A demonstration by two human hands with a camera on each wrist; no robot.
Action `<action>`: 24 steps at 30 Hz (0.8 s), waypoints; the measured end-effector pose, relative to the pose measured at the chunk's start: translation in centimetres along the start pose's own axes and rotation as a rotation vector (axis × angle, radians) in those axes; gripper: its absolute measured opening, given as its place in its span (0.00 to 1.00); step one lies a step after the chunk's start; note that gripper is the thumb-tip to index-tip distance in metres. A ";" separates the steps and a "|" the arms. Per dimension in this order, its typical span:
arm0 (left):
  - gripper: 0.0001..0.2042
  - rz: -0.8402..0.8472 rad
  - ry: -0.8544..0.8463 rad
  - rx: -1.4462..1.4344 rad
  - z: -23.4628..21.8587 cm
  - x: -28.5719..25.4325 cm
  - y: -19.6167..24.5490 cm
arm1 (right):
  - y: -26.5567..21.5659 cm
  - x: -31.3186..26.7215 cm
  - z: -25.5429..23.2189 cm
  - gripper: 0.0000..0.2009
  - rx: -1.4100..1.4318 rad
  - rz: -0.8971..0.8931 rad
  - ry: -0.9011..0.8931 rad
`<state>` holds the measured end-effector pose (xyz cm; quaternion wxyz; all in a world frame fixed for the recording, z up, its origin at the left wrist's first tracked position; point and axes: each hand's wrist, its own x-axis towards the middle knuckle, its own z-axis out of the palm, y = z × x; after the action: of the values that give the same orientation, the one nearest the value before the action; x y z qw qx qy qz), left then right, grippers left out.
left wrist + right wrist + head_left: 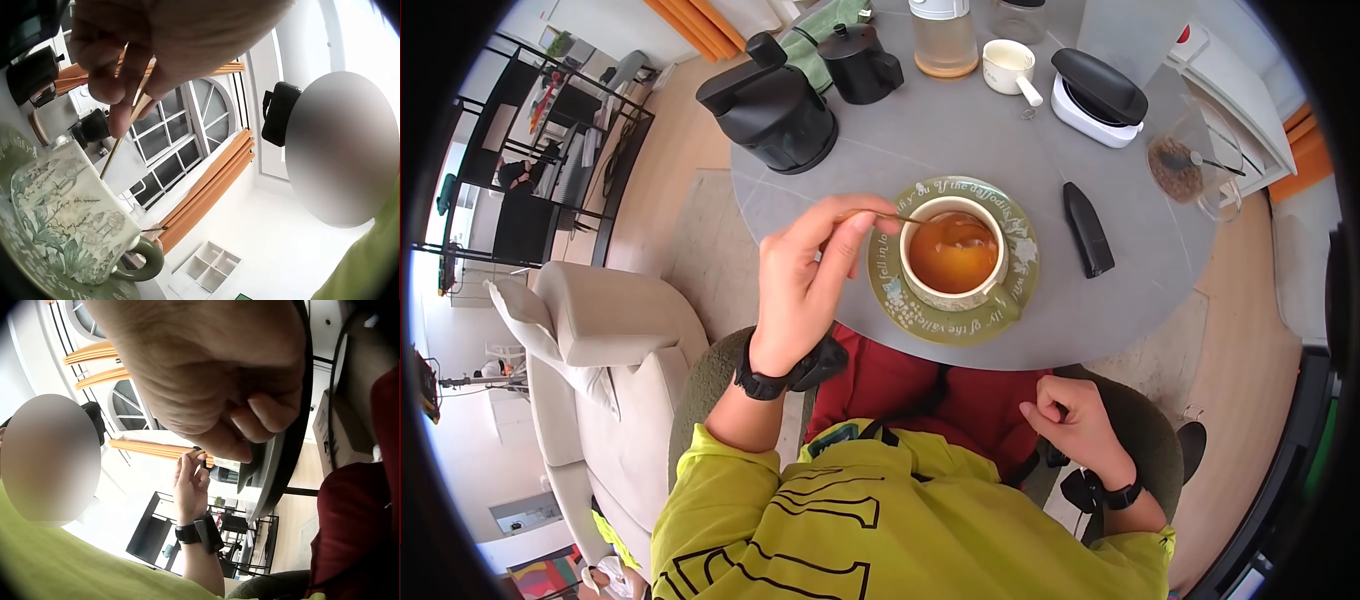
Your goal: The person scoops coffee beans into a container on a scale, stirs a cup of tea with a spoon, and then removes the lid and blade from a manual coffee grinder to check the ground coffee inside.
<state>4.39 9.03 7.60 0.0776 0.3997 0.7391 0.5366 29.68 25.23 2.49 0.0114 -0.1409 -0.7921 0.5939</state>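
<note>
My left hand [805, 275] pinches the handle of a thin gold spoon [885, 214] between thumb and fingers. The spoon slants into a cup [908, 285] of amber-brown liquid [953, 262], its lower end hidden there. In the left wrist view the cup [69, 219] shows a floral print and a green handle [152, 259]. It stands on a green saucer [885, 290] with white lettering and flowers. Off the table's near edge, over the lap, my right hand [1080, 425] holds nothing, its fingers loosely curled.
On the round grey table [850, 150], a black kettle [775, 115] and a black pot [860, 65] stand back left. A small white handled cup [1007, 66], a white-and-black device [1097, 100] and a clear container of brown grounds [1175, 170] are behind. A black elongated object [1086, 230] lies right.
</note>
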 end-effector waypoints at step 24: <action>0.12 -0.105 -0.153 -0.198 -5.5 -2.4 -3.4 | 0.5 0.2 0.6 0.18 -0.033 0.016 -0.009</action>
<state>1.25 3.06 6.19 0.2006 0.3907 0.6944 0.5700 29.49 24.89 1.83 0.0010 -0.1447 -0.8006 0.5815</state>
